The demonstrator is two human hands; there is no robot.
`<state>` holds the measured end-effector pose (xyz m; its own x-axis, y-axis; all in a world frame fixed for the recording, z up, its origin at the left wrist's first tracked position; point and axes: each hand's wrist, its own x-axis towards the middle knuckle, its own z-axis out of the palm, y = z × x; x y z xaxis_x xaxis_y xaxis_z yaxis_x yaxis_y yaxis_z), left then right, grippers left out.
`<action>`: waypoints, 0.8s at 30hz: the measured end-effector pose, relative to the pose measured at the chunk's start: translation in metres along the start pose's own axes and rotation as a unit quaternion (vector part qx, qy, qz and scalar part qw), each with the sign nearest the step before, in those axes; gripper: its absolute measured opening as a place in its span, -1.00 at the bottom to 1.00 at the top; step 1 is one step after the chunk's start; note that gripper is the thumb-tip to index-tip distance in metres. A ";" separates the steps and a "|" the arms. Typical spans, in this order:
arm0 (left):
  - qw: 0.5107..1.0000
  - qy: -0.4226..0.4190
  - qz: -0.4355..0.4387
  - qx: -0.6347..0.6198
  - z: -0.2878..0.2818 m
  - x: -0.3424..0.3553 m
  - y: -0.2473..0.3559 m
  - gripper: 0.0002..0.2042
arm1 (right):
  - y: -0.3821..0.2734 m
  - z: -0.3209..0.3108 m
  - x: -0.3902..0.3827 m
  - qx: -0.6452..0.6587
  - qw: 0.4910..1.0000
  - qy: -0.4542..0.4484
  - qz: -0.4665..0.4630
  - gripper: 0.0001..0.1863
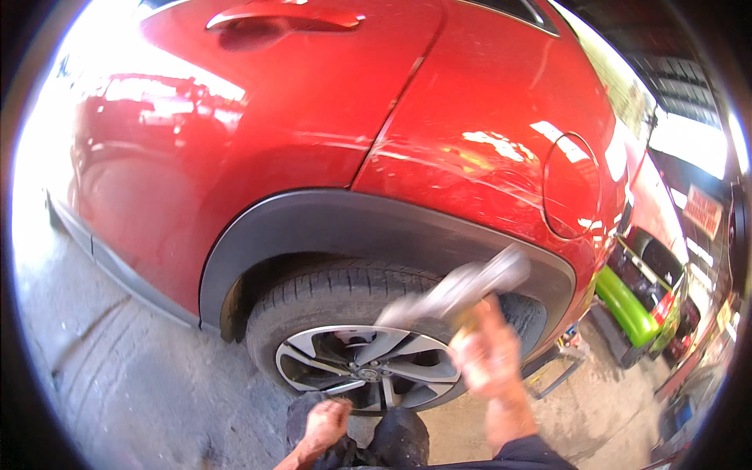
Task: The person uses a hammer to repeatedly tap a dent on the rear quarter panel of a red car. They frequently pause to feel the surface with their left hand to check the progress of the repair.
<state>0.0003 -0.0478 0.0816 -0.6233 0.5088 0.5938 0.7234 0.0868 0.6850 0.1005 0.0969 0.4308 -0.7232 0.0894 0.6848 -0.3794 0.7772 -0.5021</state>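
Observation:
My right hand point(487, 352) is closed around the handle of a hammer point(462, 291), raised in front of the car's rear wheel arch. Motion smears both the hand and the long metal head. Behind the hammer are the dark plastic arch trim point(368, 213) and the tyre point(313, 294); I cannot tell whether it touches either. My left hand point(327, 423) is curled into a loose fist by my knee, low in front of the alloy wheel point(368, 364), and nothing shows in it. Scuffs and pale scratches run across the red rear panel point(470, 180) above the arch.
The red rear door point(258, 117) with its handle point(286, 19) fills the upper left. A round fuel flap point(572, 186) sits at the panel's right. Beyond stands a green car point(627, 305). Grey concrete floor point(157, 376) lies below, and my knees point(401, 437) are close to the wheel.

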 end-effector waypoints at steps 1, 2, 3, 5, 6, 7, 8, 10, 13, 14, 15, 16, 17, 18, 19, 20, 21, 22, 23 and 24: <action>0.997 0.066 -0.006 0.043 -0.033 0.024 0.013 -0.91 | 0.017 0.014 -0.026 -0.022 0.999 -0.033 0.029 -0.39; 0.986 0.134 -0.017 0.102 -0.069 0.048 0.028 -0.92 | 0.035 0.027 -0.051 -0.029 0.996 -0.070 0.054 -0.43; 0.974 0.176 0.007 0.143 -0.100 0.067 0.030 -0.88 | 0.041 0.046 -0.072 -0.022 0.984 -0.100 0.142 -0.50; 0.922 0.321 0.127 0.173 -0.144 0.132 0.060 -0.78 | 0.075 0.083 -0.121 -0.011 0.971 -0.125 0.203 -0.62; 0.899 0.348 0.174 0.201 -0.164 0.162 0.081 -0.73 | 0.094 0.101 -0.146 0.002 0.978 -0.115 0.176 -0.65; 0.892 0.342 0.187 0.230 -0.173 0.189 0.100 -0.69 | 0.094 0.105 -0.161 -0.001 0.973 -0.132 0.189 -0.66; 0.883 0.335 0.202 0.260 -0.178 0.216 0.121 -0.65 | 0.095 0.108 -0.173 -0.002 0.969 -0.147 0.201 -0.65; 0.862 0.307 0.254 0.312 -0.189 0.263 0.162 -0.57 | 0.108 0.124 -0.205 0.034 0.949 -0.196 0.246 -0.63; 0.833 0.273 0.306 0.372 -0.187 0.324 0.209 -0.39 | 0.126 0.123 -0.241 -0.029 0.922 -0.283 0.264 -0.66; 0.824 0.256 0.307 0.402 -0.186 0.340 0.220 -0.32 | 0.113 0.109 -0.237 0.002 0.917 -0.268 0.294 -0.63; 0.815 0.255 0.326 0.405 -0.178 0.357 0.232 -0.29 | 0.086 0.085 -0.227 0.029 0.912 -0.245 0.328 -0.59; 0.806 0.254 0.340 0.413 -0.172 0.368 0.243 -0.27 | 0.074 0.069 -0.223 0.059 0.903 -0.228 0.359 -0.55; 0.796 0.250 0.354 0.422 -0.167 0.378 0.255 -0.24 | 0.081 0.065 -0.232 0.070 0.904 -0.219 0.361 -0.55; 0.789 0.243 0.364 0.431 -0.160 0.389 0.269 -0.23 | 0.089 0.065 -0.245 0.080 0.903 -0.209 0.365 -0.55; 0.784 0.238 0.372 0.436 -0.152 0.399 0.283 -0.22 | 0.093 0.063 -0.251 0.086 0.903 -0.200 0.371 -0.54; 0.779 0.233 0.378 0.442 -0.144 0.407 0.296 -0.21 | 0.096 0.063 -0.253 0.089 0.901 -0.196 0.376 -0.54; 0.775 0.230 0.395 0.437 -0.133 0.416 0.309 -0.22 | 0.097 0.060 -0.253 0.088 0.900 -0.188 0.383 -0.55; 0.776 0.235 0.399 0.428 -0.122 0.420 0.316 -0.23 | 0.097 0.058 -0.253 0.088 0.898 -0.187 0.388 -0.55; 0.777 0.239 0.402 0.420 -0.111 0.423 0.323 -0.24 | 0.097 0.055 -0.250 0.098 0.902 -0.183 0.380 -0.55; 0.779 0.241 0.409 0.410 -0.099 0.426 0.329 -0.25 | 0.095 0.053 -0.241 0.109 0.905 -0.175 0.373 -0.56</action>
<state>-0.0564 0.1126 0.6018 0.2500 0.3185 0.9144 0.7597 0.5210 -0.3892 0.2082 0.1165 0.1895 -0.9488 0.3061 -0.0772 0.2121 0.4369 -0.8741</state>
